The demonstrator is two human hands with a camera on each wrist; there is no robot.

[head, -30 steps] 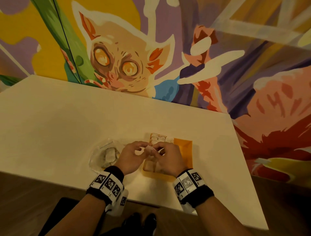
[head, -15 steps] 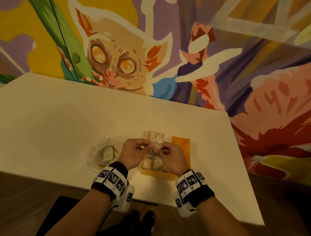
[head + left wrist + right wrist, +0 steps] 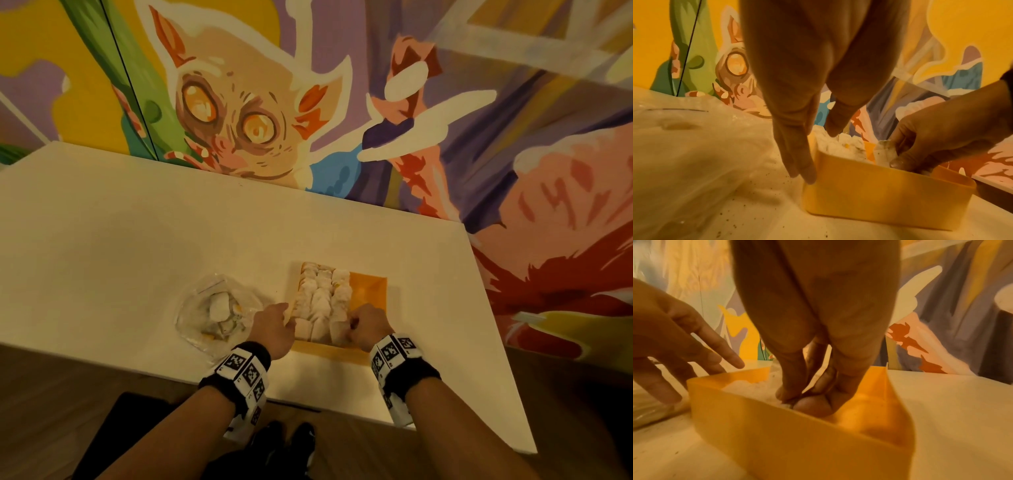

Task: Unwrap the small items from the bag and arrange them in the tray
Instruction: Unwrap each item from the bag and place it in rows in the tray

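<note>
On the left of the white tabletop (image 3: 137, 240) I see the clear plastic bag (image 3: 219, 310), crumpled, with a few pale wrapped pieces (image 3: 219, 305) still inside it. Just to the right of the bag is my left hand (image 3: 274, 325). Its grip is wide: the fingers (image 3: 797, 155) are straight and spread, pointing down, with the tips touching the outer left wall of the tray and the tabletop beside it. This hand holds nothing.

Next comes the yellow tray (image 3: 368, 291), which stands flat on the tabletop near the front edge. Its left and middle part is filled with white items (image 3: 322, 294) lying close together in rows; the right strip of the tray floor is bare.

My right hand (image 3: 368, 325) is inside the tray at the near right side of the rows. Its grip is narrow, thumb and fingers (image 3: 791, 386) curled together and pinching one small white item (image 3: 885, 153), which is low in the tray beside the others. I cannot tell if this piece already touches the tray floor.

Behind the tabletop is a painted wall (image 3: 479, 137) with a big-eyed animal.
</note>
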